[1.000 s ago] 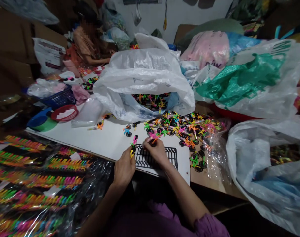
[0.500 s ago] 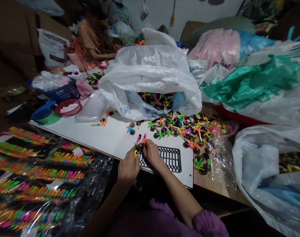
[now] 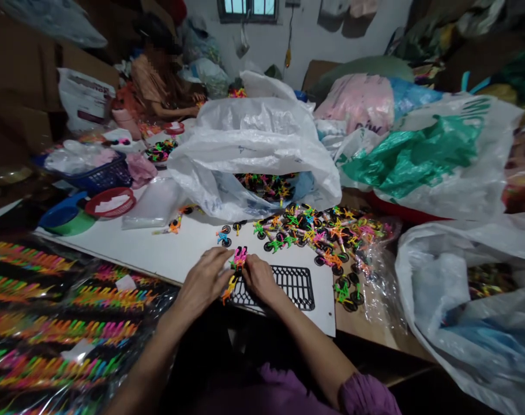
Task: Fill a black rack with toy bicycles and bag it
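My left hand (image 3: 206, 279) is bent round the left side of a small group of plastic toy bicycles (image 3: 239, 259), pink and green with black wheels. On their other side is my right hand (image 3: 260, 279), its fingers curled against them. Below, a yellow and orange toy piece (image 3: 230, 287) hangs near my left thumb. Both hands are above a black plastic rack (image 3: 292, 282) with rows of slots, and they hide its left part. A blue toy bicycle (image 3: 223, 236) lies just beyond my fingers on the white board (image 3: 158, 248).
Loose toy bicycles (image 3: 306, 227) are heaped at the board's right. Behind stands an open white sack (image 3: 254, 138) of more; another sack (image 3: 422, 276) is at right. Bagged rows of colourful toys (image 3: 102, 297) lie lower left. A red basket (image 3: 111, 202) sits left. A person (image 3: 158, 80) works beyond.
The view has tilted up a little. My left hand has opened out and shifted left and up along the toys, which now sit closer together between both hands.
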The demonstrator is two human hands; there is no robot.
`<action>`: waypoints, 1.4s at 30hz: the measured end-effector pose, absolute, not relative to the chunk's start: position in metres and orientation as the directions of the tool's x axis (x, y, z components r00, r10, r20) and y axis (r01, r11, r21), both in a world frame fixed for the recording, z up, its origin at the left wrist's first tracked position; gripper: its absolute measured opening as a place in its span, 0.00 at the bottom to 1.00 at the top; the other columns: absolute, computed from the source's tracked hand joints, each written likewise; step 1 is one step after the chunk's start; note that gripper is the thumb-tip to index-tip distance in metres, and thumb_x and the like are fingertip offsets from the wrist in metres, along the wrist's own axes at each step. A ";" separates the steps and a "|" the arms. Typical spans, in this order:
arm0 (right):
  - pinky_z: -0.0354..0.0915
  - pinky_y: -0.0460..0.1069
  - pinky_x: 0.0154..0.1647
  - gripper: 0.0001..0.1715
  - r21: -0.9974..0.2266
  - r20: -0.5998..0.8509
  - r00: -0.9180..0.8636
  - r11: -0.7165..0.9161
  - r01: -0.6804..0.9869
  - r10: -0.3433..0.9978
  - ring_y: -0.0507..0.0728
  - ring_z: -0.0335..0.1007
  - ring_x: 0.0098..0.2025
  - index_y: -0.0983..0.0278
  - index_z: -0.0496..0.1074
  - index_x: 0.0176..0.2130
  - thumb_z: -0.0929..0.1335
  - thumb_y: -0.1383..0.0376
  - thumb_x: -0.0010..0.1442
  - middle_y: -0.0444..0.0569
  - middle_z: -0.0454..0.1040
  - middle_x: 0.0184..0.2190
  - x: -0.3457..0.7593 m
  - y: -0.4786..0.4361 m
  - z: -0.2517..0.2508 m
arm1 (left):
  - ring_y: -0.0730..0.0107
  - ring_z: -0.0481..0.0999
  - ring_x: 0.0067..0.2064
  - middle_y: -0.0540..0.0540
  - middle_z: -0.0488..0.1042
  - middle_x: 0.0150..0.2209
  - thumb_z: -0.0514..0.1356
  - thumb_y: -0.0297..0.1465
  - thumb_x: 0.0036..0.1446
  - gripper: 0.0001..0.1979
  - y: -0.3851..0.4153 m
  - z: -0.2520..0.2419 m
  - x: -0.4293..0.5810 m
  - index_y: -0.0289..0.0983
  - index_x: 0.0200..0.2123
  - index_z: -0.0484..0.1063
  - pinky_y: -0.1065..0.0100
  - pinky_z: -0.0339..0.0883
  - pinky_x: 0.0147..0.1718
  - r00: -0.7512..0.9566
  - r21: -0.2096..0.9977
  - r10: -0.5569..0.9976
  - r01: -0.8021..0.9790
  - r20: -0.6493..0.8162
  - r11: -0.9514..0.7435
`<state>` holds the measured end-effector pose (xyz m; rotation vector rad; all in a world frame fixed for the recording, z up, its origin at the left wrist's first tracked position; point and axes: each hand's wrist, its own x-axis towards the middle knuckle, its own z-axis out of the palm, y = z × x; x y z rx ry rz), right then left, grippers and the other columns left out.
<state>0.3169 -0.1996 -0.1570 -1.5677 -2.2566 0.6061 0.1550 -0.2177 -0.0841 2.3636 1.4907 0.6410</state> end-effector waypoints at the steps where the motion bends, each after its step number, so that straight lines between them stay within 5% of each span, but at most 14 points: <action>1: 0.59 0.47 0.36 0.10 -0.523 0.034 -0.344 0.311 0.794 0.938 0.55 0.65 0.37 0.65 0.62 0.43 0.60 0.67 0.60 0.51 0.68 0.37 0.317 -0.201 -0.158 | 0.66 0.68 0.48 0.44 0.69 0.45 0.51 0.33 0.58 0.15 -0.209 -0.081 0.156 0.39 0.48 0.66 0.64 0.63 0.48 0.478 0.438 0.855 0.737 0.202 -0.515; 9: 0.59 0.45 0.35 0.07 -0.651 0.017 -0.503 0.391 0.651 0.864 0.53 0.67 0.35 0.64 0.69 0.37 0.65 0.68 0.56 0.47 0.71 0.33 0.348 -0.190 -0.145 | 0.71 0.69 0.36 0.48 0.69 0.33 0.47 0.30 0.61 0.11 -0.200 -0.087 0.162 0.40 0.39 0.69 0.71 0.63 0.35 0.724 0.416 0.690 0.624 0.010 -0.661; 14: 0.62 0.49 0.38 0.12 -0.346 0.056 -0.197 0.205 0.916 0.979 0.58 0.68 0.41 0.68 0.69 0.42 0.62 0.69 0.58 0.56 0.70 0.41 0.363 -0.129 -0.119 | 0.71 0.69 0.34 0.48 0.68 0.31 0.47 0.31 0.62 0.12 -0.211 -0.085 0.164 0.38 0.35 0.69 0.71 0.62 0.34 0.671 0.421 0.741 0.667 0.018 -0.614; 18: 0.63 0.50 0.39 0.15 -0.170 0.017 -0.166 0.167 0.971 0.986 0.61 0.68 0.43 0.70 0.71 0.40 0.59 0.76 0.57 0.61 0.70 0.42 0.354 -0.093 -0.120 | 0.71 0.68 0.34 0.48 0.69 0.32 0.47 0.30 0.62 0.11 -0.220 -0.080 0.167 0.38 0.36 0.69 0.71 0.62 0.33 0.671 0.415 0.742 0.675 -0.003 -0.609; 35: 0.64 0.50 0.38 0.14 -0.136 -0.058 -0.124 0.116 0.984 0.991 0.61 0.71 0.41 0.70 0.70 0.40 0.60 0.65 0.62 0.60 0.74 0.37 0.369 -0.085 -0.127 | 0.73 0.69 0.34 0.49 0.69 0.31 0.47 0.31 0.62 0.11 -0.193 -0.097 0.145 0.38 0.36 0.68 0.72 0.63 0.33 0.658 0.391 0.750 0.674 0.068 -0.627; 42: 0.62 0.48 0.40 0.15 -0.176 0.072 -0.185 0.195 0.965 0.980 0.57 0.68 0.44 0.67 0.66 0.44 0.55 0.66 0.65 0.57 0.71 0.41 0.369 -0.121 -0.115 | 0.74 0.70 0.32 0.48 0.69 0.30 0.48 0.31 0.61 0.10 -0.161 -0.099 0.130 0.37 0.34 0.69 0.73 0.63 0.32 0.656 0.344 0.751 0.691 0.069 -0.635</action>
